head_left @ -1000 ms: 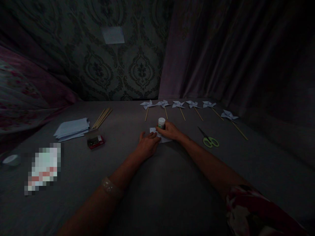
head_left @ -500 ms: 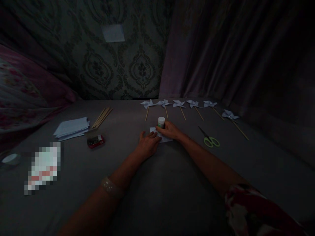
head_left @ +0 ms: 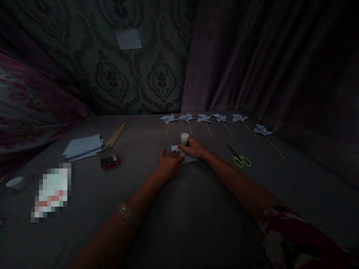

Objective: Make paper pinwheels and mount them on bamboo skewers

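In the middle of the grey surface, my right hand (head_left: 195,148) is wrapped round a glue stick (head_left: 184,139) with a white end and a green label. It stands upright over a small sheet of white paper (head_left: 189,159); its lower end is hidden by my fingers. My left hand (head_left: 170,164) lies on the paper's left part, fingers stretched out and pressing down. Scissors with green handles (head_left: 241,161) lie to the right of my right hand, blades pointing away.
Several paper pinwheels on sticks (head_left: 203,118) lie along the back. On the left are a stack of white paper (head_left: 83,146), wooden sticks (head_left: 117,134), a small open red box (head_left: 110,161), a blurred-out pack (head_left: 53,190) and a white round object (head_left: 15,182).
The whole view has shifted slightly. Both hands keep nearly the same places, with the glue stick still in my right hand over the paper.
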Motion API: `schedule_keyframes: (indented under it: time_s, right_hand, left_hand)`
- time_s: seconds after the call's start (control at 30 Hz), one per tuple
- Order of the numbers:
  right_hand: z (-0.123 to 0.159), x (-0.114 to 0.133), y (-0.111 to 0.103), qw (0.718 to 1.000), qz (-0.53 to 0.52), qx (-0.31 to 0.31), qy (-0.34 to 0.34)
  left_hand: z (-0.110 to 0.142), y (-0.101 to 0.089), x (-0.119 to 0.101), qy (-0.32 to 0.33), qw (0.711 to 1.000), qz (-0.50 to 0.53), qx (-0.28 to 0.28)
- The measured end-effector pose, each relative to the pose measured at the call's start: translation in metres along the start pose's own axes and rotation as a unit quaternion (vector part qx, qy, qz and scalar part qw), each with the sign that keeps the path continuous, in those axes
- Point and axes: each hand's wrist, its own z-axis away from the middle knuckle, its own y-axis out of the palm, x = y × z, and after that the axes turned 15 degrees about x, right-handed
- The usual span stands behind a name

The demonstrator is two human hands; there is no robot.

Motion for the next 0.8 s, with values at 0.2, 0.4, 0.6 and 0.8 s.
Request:
schedule_keyframes:
  time_s: [0.2, 0.4, 0.6, 0.8]
  right_hand:
    - [-0.001, -0.002, 0.001, 1.000, -0.001, 0.002, -0.002]
    - [0.000, 0.001, 0.002, 1.000, 0.008, -0.003, -0.005]
    - [0.004, 0.002, 0.003, 0.999, 0.025, -0.027, 0.022]
    - [0.000, 0.007, 0.018, 0.993, 0.039, -0.095, 0.066]
  left_hand:
    - [-0.001, 0.002, 0.002, 0.002, 1.000, -0.005, 0.000]
    - [0.001, -0.003, -0.002, -0.006, 1.000, 0.002, 0.015]
    - [0.001, -0.001, 0.000, -0.002, 1.000, 0.008, 0.008]
    - [0.001, 0.000, 0.001, -0.001, 1.000, 0.007, 0.011]
